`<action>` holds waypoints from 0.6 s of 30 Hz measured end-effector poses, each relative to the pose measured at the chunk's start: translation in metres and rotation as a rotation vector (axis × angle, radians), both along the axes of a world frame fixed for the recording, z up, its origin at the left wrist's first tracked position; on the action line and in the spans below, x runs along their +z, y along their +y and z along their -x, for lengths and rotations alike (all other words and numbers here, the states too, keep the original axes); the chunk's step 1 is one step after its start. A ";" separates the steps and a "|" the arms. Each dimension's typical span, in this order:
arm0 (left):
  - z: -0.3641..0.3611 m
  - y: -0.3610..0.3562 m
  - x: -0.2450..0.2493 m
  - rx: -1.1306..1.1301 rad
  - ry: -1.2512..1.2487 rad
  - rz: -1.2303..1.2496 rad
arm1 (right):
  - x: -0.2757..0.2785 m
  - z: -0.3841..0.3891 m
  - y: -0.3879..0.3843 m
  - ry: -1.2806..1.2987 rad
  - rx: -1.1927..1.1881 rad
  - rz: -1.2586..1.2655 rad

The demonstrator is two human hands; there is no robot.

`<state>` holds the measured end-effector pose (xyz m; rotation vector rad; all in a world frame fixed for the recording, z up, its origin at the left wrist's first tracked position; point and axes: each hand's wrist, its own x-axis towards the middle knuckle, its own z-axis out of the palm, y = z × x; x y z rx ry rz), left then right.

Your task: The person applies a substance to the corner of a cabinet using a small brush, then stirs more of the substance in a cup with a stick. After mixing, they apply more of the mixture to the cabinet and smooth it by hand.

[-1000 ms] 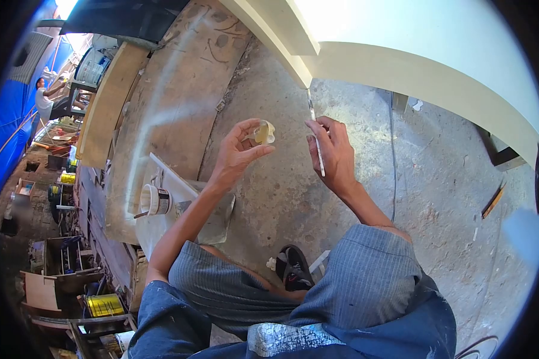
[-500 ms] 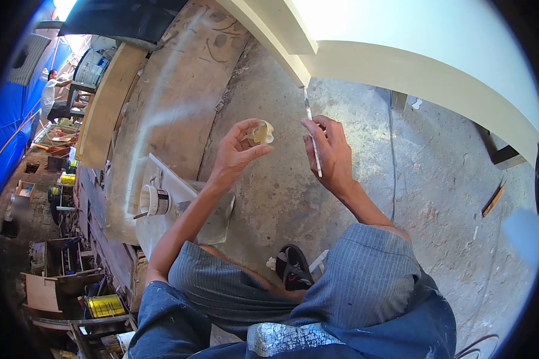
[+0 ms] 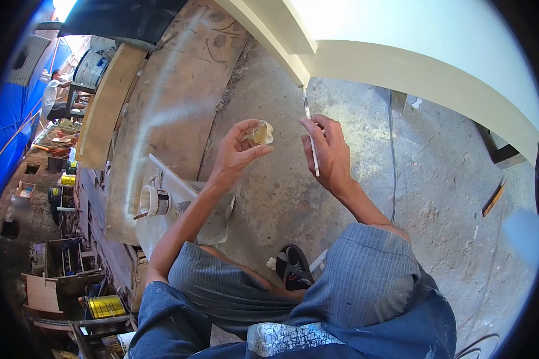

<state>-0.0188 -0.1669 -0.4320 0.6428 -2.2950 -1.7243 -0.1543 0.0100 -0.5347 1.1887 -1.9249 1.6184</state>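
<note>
Between the thumb and fingers of my left hand (image 3: 236,149) is a small cup (image 3: 261,133), pale and smeared, with yellowish stuff inside. My right hand (image 3: 329,151) pinches a thin white-handled paintbrush (image 3: 311,128), its handle running down across the palm. The brush tip points up and meets, or nearly meets, the lower corner of a cream-coloured furniture panel (image 3: 293,66); exact contact is too small to tell. The panel continues into a broad pale board (image 3: 425,66) at the upper right.
A white tub (image 3: 155,201) with a stick stands left of my left forearm on a pale board. Wooden boards (image 3: 173,90) lie further left. A cable (image 3: 393,149) crosses the concrete floor (image 3: 269,197). Another person (image 3: 51,96) sits far left, near several buckets and crates.
My right hand and the paintbrush have shifted very slightly at the panel corner. The left hand keeps its place with the cup. The far person's head has moved a little.
</note>
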 end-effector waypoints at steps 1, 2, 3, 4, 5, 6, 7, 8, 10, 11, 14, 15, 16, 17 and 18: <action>0.000 0.000 0.000 0.002 -0.002 0.000 | -0.001 -0.001 0.000 0.002 -0.002 0.005; 0.000 0.000 0.000 0.001 -0.001 -0.001 | -0.001 -0.001 0.000 0.004 -0.004 0.011; 0.000 0.001 0.001 0.000 0.000 -0.003 | -0.002 -0.002 0.000 0.007 -0.005 0.017; 0.000 0.001 0.002 0.000 0.000 -0.005 | -0.003 -0.002 0.001 0.005 -0.008 0.013; 0.000 0.001 0.001 0.000 0.000 -0.008 | -0.004 -0.002 0.001 0.004 -0.010 0.010; 0.000 0.001 0.001 0.001 0.000 -0.012 | -0.005 -0.002 0.001 0.003 -0.013 0.006; 0.000 0.001 0.001 0.001 -0.001 -0.016 | -0.005 -0.002 0.001 0.001 -0.011 0.002; 0.000 0.001 0.001 0.001 -0.001 -0.016 | -0.004 -0.002 0.002 -0.002 -0.008 -0.001; 0.000 0.002 0.001 -0.002 -0.002 -0.016 | -0.003 -0.001 0.002 -0.003 -0.003 -0.003; 0.000 0.001 0.001 -0.001 -0.001 -0.011 | -0.001 -0.001 0.001 -0.003 0.000 -0.003; -0.001 0.001 -0.001 -0.001 0.004 0.003 | 0.002 -0.001 0.000 -0.001 0.001 0.009; -0.001 0.001 -0.001 -0.003 0.004 0.007 | 0.002 -0.001 -0.001 -0.001 0.001 0.015; -0.001 0.000 -0.001 -0.003 0.006 0.012 | 0.002 -0.001 0.000 -0.004 -0.001 0.013; -0.001 0.000 0.000 -0.001 0.005 0.006 | 0.001 -0.002 0.000 -0.007 -0.003 0.012; -0.001 0.001 0.000 0.001 0.006 0.001 | 0.000 -0.002 0.001 -0.009 -0.005 0.010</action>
